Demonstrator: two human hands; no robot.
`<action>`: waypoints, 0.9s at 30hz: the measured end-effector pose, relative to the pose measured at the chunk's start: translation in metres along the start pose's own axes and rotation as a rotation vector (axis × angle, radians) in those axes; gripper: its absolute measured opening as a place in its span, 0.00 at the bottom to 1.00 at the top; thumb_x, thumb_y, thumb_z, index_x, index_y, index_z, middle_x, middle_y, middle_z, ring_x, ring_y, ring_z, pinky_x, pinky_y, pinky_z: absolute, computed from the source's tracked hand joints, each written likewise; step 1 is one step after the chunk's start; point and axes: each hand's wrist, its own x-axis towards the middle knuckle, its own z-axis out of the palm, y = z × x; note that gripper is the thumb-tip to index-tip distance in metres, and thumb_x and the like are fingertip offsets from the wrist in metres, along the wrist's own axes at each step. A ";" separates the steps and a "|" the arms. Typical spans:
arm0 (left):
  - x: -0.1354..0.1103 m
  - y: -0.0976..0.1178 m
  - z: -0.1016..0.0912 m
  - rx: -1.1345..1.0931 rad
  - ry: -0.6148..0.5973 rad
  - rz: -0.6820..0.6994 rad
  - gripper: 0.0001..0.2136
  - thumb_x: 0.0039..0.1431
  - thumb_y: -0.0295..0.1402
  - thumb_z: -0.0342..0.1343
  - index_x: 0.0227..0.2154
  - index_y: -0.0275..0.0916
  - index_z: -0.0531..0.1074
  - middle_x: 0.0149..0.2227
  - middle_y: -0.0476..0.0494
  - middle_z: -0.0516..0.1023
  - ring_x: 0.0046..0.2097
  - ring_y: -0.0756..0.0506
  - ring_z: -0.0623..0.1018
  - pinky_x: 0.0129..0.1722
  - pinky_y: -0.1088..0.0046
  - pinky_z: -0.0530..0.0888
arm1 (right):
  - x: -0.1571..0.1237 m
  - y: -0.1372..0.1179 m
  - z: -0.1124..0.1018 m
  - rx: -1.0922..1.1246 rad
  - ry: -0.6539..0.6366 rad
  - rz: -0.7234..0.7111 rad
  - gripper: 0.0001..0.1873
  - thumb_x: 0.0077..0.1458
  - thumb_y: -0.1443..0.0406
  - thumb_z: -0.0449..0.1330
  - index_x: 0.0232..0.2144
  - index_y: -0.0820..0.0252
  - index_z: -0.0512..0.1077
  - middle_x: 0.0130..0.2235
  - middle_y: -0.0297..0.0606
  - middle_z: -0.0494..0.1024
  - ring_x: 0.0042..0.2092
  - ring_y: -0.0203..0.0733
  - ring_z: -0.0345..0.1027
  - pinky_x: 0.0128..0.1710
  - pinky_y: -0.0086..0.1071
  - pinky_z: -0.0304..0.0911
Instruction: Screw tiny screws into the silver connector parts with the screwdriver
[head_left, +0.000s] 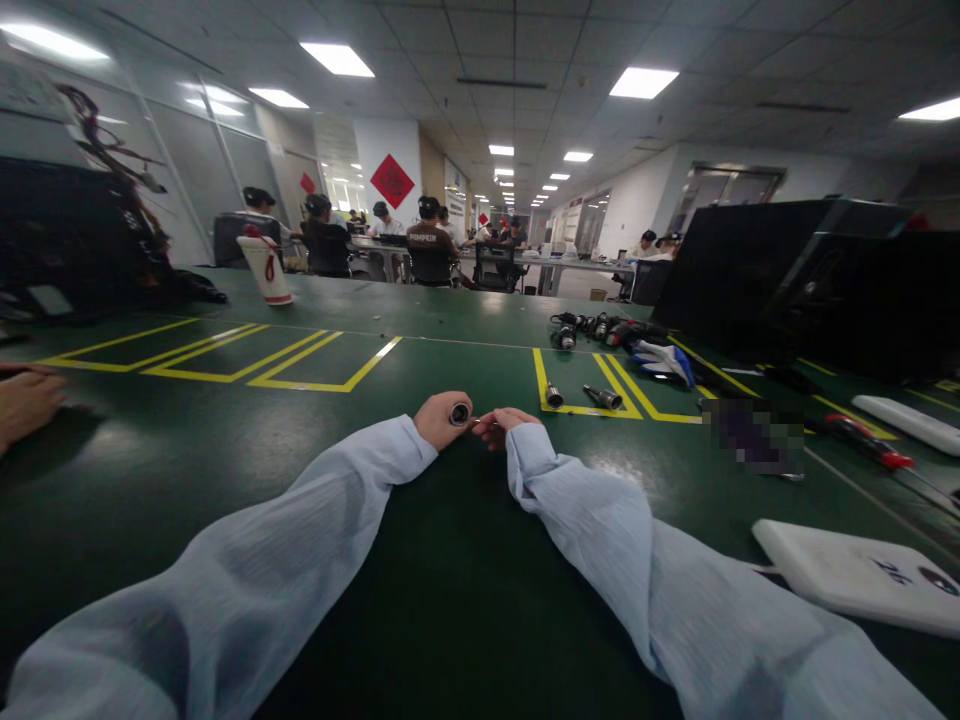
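Note:
My left hand [439, 422] is closed around a short cylindrical metal part [460, 412], whose round, dark open end faces me. Just to its right, my right hand [501, 426] pinches a thin, shiny piece [475, 421] against or close beside that part; its full shape is hidden by the fingers. Both hands are held over the green tabletop [450, 560]. Beyond my right hand, inside a yellow-taped box, stand a small metal cylinder [553, 396] and a longer metal piece with a narrow tip [604, 397], lying on its side.
Dark metal parts [568, 336] and blue-white gloves [664, 362] lie at the back right. A red-black screwdriver [870, 440] and a white device [847, 570] are on the right. A paper cup [267, 268] stands back left. Another person's hand [28, 402] rests at the left edge.

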 end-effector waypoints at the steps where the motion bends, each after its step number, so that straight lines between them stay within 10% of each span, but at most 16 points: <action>1: 0.000 0.000 0.000 -0.009 0.003 -0.001 0.05 0.43 0.32 0.53 0.19 0.35 0.65 0.20 0.51 0.66 0.24 0.52 0.66 0.24 0.78 0.63 | 0.002 0.000 -0.001 0.001 -0.005 0.014 0.09 0.47 0.67 0.53 0.20 0.63 0.71 0.22 0.37 0.76 0.23 0.35 0.66 0.22 0.29 0.60; 27: 0.000 -0.003 0.001 -0.076 0.012 -0.007 0.04 0.42 0.30 0.53 0.19 0.35 0.64 0.20 0.51 0.66 0.25 0.52 0.66 0.24 0.78 0.63 | 0.005 0.002 0.000 0.021 0.002 0.041 0.09 0.47 0.67 0.53 0.21 0.63 0.70 0.23 0.38 0.77 0.22 0.34 0.66 0.20 0.27 0.60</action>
